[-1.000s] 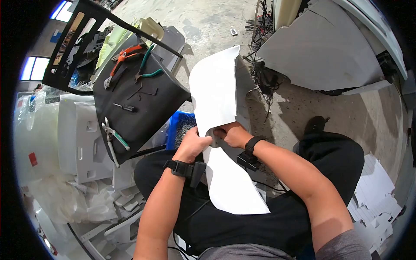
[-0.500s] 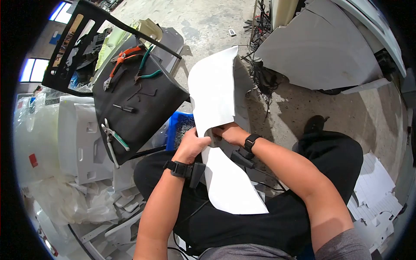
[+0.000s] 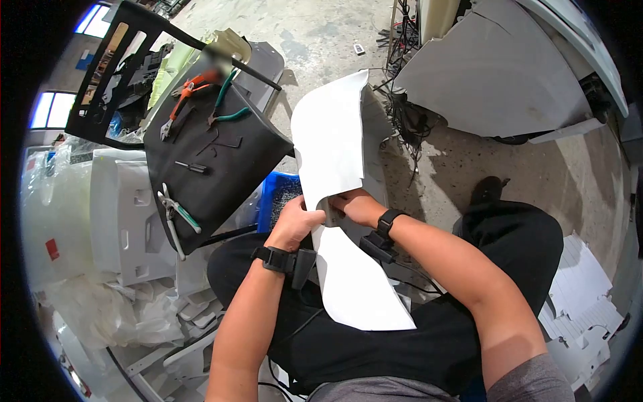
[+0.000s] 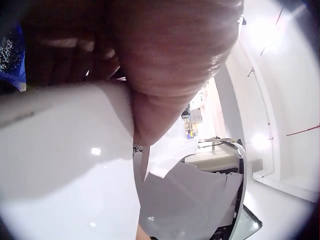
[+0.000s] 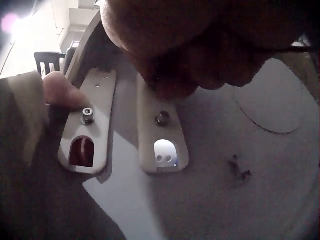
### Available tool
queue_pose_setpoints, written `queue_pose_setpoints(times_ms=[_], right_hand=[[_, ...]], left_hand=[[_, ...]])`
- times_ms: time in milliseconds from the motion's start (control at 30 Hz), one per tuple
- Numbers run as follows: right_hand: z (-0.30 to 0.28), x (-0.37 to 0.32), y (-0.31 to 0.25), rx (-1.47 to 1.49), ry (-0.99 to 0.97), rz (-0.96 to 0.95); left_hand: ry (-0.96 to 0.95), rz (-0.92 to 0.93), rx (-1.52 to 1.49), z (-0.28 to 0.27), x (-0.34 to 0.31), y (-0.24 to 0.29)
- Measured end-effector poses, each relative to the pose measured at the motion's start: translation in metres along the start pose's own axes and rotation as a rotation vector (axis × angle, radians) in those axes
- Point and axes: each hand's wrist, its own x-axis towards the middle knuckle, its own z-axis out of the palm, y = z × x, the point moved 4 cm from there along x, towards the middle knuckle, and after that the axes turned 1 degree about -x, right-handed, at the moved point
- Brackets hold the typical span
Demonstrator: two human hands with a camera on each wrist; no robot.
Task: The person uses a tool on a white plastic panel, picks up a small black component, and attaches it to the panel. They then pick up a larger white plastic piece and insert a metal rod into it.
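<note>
A long curved white panel [image 3: 331, 137], narrow at its middle, lies across the person's lap. At that narrow part the left hand [image 3: 296, 222] grips the panel's edge, thumb on the outer face; in the left wrist view the hand [image 4: 175, 45] hangs over the glossy panel [image 4: 75, 165]. Reaching behind the panel, the right hand [image 3: 360, 208] is partly hidden. The right wrist view shows a left bracket [image 5: 101, 130] and a right bracket [image 5: 146, 127], each with a metal bolt. Curled fingers of the right hand [image 5: 185, 55] cover the right bracket's upper end. A left fingertip touches the left bracket.
A black chair [image 3: 201, 161] at the left bears pliers [image 3: 191, 90], green-handled cutters, hex keys and a screwdriver [image 3: 193, 167]. A blue bin [image 3: 268, 201] stands beside the panel. Tangled cables [image 3: 408, 120] and a big grey-white panel [image 3: 495, 87] lie at the right.
The right wrist has turned slightly one way and partly back, the hand staying behind the panel. The panel has shifted very slightly left; the left hand keeps its grip.
</note>
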Motion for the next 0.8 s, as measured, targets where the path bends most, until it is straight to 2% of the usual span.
queue_pose_setpoints(times_ms=[100,167,300,367,500,567,700,767,800], right_hand=[[0.006,0.003,0.007,0.164,-0.01,0.099],[0.012,0.006,0.013,0.42,-0.039,0.139],[0.017,0.017,0.03,0.476,-0.07,0.109],[0.014,0.02,0.03,0.333,-0.09,0.042],[0.002,0.013,0.017,0.26,-0.158,0.046],[-0.003,0.012,0.01,-0.043,-0.178,0.009],[-0.006,0.005,0.001,-0.068,-0.217,-0.033],[-0.007,0.006,0.005,-0.067,0.021,-0.186],[-0.017,0.004,-0.005,-0.07,0.024,-0.186]], left_hand=[[0.013,0.0,-0.002,0.0,0.001,-0.003],[0.015,0.004,-0.004,0.0,0.0,-0.002],[0.03,0.012,0.028,0.0,0.0,-0.001],[0.027,0.008,0.027,0.002,0.002,-0.002],[-0.003,0.037,0.021,0.001,0.004,-0.003],[0.003,0.032,0.017,0.002,0.002,0.0],[0.002,0.011,0.023,0.0,0.004,-0.003],[0.01,0.022,0.041,-0.001,0.005,-0.006],[0.018,0.034,0.059,-0.001,0.005,-0.005]])
